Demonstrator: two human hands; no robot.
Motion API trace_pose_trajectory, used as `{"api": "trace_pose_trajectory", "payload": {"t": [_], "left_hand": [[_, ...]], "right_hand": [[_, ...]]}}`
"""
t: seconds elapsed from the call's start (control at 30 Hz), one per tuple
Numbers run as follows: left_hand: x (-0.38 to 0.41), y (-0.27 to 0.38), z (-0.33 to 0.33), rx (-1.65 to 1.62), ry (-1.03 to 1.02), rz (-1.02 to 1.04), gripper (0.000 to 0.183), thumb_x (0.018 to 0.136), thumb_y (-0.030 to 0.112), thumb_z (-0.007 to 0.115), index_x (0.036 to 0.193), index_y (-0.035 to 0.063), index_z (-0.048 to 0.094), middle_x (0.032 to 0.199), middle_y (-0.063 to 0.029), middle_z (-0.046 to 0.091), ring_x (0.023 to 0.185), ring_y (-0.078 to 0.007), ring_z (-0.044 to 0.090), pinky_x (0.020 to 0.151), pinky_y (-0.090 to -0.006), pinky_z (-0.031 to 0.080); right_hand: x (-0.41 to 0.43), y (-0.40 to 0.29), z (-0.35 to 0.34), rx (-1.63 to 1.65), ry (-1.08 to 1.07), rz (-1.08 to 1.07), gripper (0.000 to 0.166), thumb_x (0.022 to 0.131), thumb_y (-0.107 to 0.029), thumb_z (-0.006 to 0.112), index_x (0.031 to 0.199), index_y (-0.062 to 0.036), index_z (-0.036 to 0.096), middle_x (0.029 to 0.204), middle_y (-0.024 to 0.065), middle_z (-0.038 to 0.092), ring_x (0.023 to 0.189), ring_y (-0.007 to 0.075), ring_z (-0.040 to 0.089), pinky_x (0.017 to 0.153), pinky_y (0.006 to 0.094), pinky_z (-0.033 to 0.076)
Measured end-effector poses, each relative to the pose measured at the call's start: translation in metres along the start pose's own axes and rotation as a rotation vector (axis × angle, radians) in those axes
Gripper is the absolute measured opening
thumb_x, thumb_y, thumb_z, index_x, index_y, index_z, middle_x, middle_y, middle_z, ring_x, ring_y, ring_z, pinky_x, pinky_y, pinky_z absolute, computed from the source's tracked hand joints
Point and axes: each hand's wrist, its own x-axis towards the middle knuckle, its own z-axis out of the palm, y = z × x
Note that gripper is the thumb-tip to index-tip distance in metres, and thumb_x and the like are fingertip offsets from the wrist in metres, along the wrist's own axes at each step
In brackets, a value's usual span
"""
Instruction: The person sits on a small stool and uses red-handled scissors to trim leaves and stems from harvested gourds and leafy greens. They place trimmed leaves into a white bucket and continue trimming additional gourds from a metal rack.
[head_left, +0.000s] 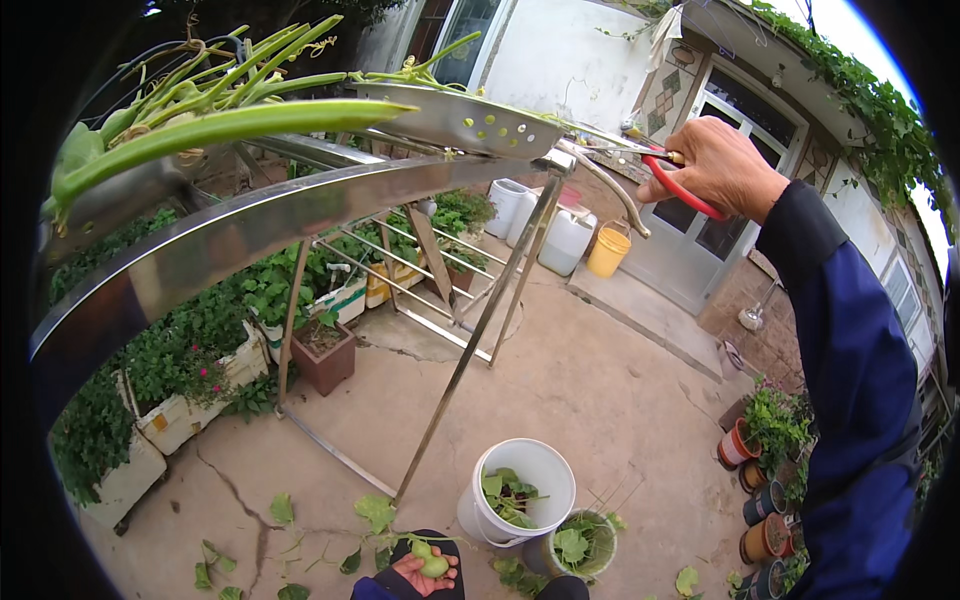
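Note:
My right hand (720, 169) is raised at the upper right and grips scissors with red handles (686, 187). The blades point left, beside the perforated metal edge of a raised frame (480, 124) and thin green stems; whether they are closed cannot be told. Low in the view, my left hand (426, 574) is palm up, holding small green gourd-like fruits (429, 559) on a leafy stem. A white bucket (555, 457) with cut leaves inside stands right of this hand, next to a second bucket (611, 551) of leaves and stems. Thick green stalks (225, 124) lie across the frame's top.
Metal legs and a rack (431, 281) stand under the frame. Planters (240, 367) line the left, flower pots (765, 540) the right. White containers (568, 240) and a yellow bucket (609, 251) stand near a door (675, 262). Cut leaves (375, 513) are scattered on the concrete floor.

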Motion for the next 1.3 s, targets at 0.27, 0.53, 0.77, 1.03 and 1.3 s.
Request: {"api": "trace_pose_trajectory", "payload": {"t": [0.27,0.53,0.77,1.03,1.3], "left_hand": [[-0.007,0.004,-0.008,0.002,-0.016,0.016,0.032,0.085,0.024,0.070,0.113,0.0106,0.061,0.126,-0.0162,0.051,0.112,-0.0311,0.054,0.098,-0.0482,0.044],[-0.008,0.003,-0.012,-0.004,-0.028,0.031,0.033,0.085,0.023,0.069,0.114,0.0106,0.061,0.128,-0.0174,0.051,0.113,-0.0325,0.053,0.098,-0.0488,0.043],[-0.006,0.003,-0.013,-0.026,-0.044,0.017,0.033,0.085,0.023,0.069,0.115,0.0104,0.061,0.127,-0.0166,0.052,0.113,-0.0326,0.053,0.098,-0.0485,0.043],[-0.005,0.003,-0.013,-0.023,-0.046,0.015,0.033,0.085,0.023,0.069,0.114,0.0105,0.060,0.126,-0.0165,0.051,0.112,-0.0327,0.053,0.098,-0.0482,0.043],[-0.006,0.004,-0.011,-0.010,-0.053,0.018,0.033,0.086,0.022,0.069,0.116,0.0114,0.059,0.127,-0.0172,0.051,0.112,-0.0328,0.054,0.098,-0.0488,0.043]], "right_hand": [[0.009,-0.013,-0.004,0.061,-0.019,-0.013,0.076,0.058,-0.080,0.070,0.051,-0.0048,0.059,0.043,0.0016,0.042,0.040,0.0145,0.045,0.041,0.0269,0.031],[0.003,-0.005,-0.002,0.232,-0.114,0.011,0.069,0.061,-0.069,0.077,0.047,-0.0054,0.056,0.041,0.0015,0.041,0.037,0.0126,0.040,0.040,0.0280,0.028],[0.006,-0.001,0.005,0.397,-0.147,0.028,0.066,0.063,-0.066,0.078,0.047,-0.0056,0.056,0.041,0.0014,0.041,0.037,0.0118,0.039,0.041,0.0262,0.029],[0.013,-0.008,0.006,0.367,-0.130,0.019,0.067,0.064,-0.067,0.077,0.048,-0.0048,0.057,0.042,0.0024,0.043,0.036,0.0119,0.042,0.041,0.0262,0.032],[0.013,-0.008,0.010,0.391,-0.115,0.033,0.068,0.062,-0.067,0.078,0.049,-0.0040,0.057,0.043,0.0041,0.045,0.037,0.0134,0.044,0.042,0.0274,0.036]]}}
